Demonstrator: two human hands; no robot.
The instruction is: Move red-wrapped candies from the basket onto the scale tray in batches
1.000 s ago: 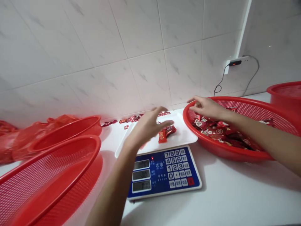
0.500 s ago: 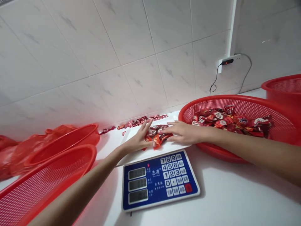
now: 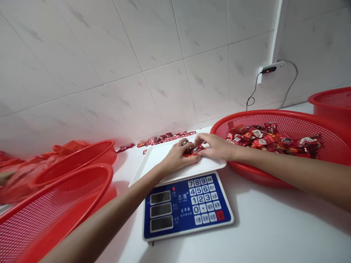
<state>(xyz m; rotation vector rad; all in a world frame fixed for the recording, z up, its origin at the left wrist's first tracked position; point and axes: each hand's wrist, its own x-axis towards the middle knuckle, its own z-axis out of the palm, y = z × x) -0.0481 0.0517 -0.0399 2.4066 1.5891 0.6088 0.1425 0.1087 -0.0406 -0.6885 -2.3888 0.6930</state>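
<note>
On the white pan (image 3: pixel 153 162) of a blue digital scale (image 3: pixel 186 204), my left hand (image 3: pixel 177 157) and my right hand (image 3: pixel 215 146) cup a small pile of red-wrapped candies (image 3: pixel 193 149) between them. Both hands have their fingers curled in around the pile, pressing it together from either side. Most of the candies are hidden under my fingers. To the right stands a big red mesh basket (image 3: pixel 301 126) holding many more red candies (image 3: pixel 268 138).
Two empty red mesh baskets (image 3: pixel 55 197) and red plastic bags (image 3: pixel 16 171) sit at the left. Loose candies (image 3: pixel 164 138) lie along the tiled wall behind the scale. Another red basket (image 3: pixel 331 100) is at far right, with a wall socket and cable (image 3: pixel 267 71) above.
My hands, flat beside the spread candies half a second ago, have closed in and gathered them into a tight pile on the scale pan. A second ago my right hand was over the basket.
</note>
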